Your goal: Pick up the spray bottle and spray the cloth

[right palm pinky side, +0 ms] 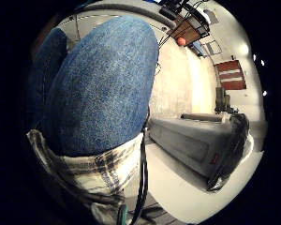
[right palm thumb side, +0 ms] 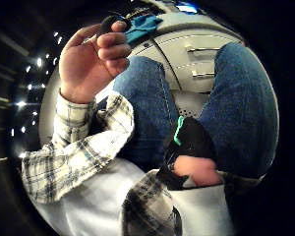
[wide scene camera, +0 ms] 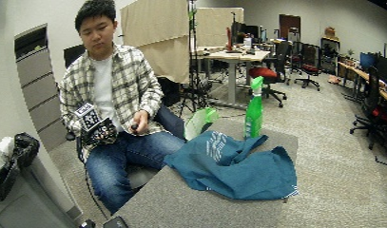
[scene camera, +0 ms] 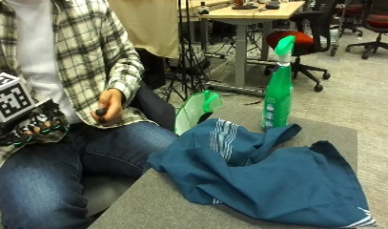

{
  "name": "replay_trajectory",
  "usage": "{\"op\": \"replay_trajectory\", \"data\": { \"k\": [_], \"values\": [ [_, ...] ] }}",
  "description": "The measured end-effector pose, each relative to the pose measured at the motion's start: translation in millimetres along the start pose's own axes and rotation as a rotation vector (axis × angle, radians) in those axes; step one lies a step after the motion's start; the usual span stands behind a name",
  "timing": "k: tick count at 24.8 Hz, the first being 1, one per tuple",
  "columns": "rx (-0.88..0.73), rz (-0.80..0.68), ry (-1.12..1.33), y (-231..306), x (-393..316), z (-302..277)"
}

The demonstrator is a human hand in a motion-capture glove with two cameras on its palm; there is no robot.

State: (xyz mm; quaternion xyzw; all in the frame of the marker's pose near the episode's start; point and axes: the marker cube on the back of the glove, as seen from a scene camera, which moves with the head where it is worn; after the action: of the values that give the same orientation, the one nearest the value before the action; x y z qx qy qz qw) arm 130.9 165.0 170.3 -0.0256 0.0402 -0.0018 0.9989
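A green spray bottle (scene camera: pixel 279 86) (wide scene camera: pixel 253 109) stands upright on the grey table (scene camera: pixel 181 210) at its far side. Its base is just behind a crumpled blue cloth (scene camera: pixel 270 176) (wide scene camera: pixel 234 166) that spreads over the table's middle; a bit of the cloth (right palm thumb side: pixel 142 24) also shows in the thumb side palm view. My gloved right hand (scene camera: pixel 32 126) (wide scene camera: pixel 101 133) rests on my lap, far from both, fingers loosely curled and holding nothing. Its palm faces my jeans (right palm pinky side: pixel 103 84). My bare left hand (scene camera: pixel 107 107) (right palm thumb side: pixel 91 56) holds a small black object above my thigh.
A light green bag-like thing (scene camera: pixel 197 109) stands at the table's edge between my knees and the cloth. A grey cabinet with a black bag (wide scene camera: pixel 15 190) is beside my chair. A desk (scene camera: pixel 250 14) and office chairs (scene camera: pixel 298 40) stand behind the table.
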Motion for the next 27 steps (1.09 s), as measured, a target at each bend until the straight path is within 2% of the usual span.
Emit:
{"op": "replay_trajectory", "data": {
  "k": [27],
  "values": [
    [-0.027, -0.002, -0.051, -15.0, 9.4, 4.0]
  ]
}}
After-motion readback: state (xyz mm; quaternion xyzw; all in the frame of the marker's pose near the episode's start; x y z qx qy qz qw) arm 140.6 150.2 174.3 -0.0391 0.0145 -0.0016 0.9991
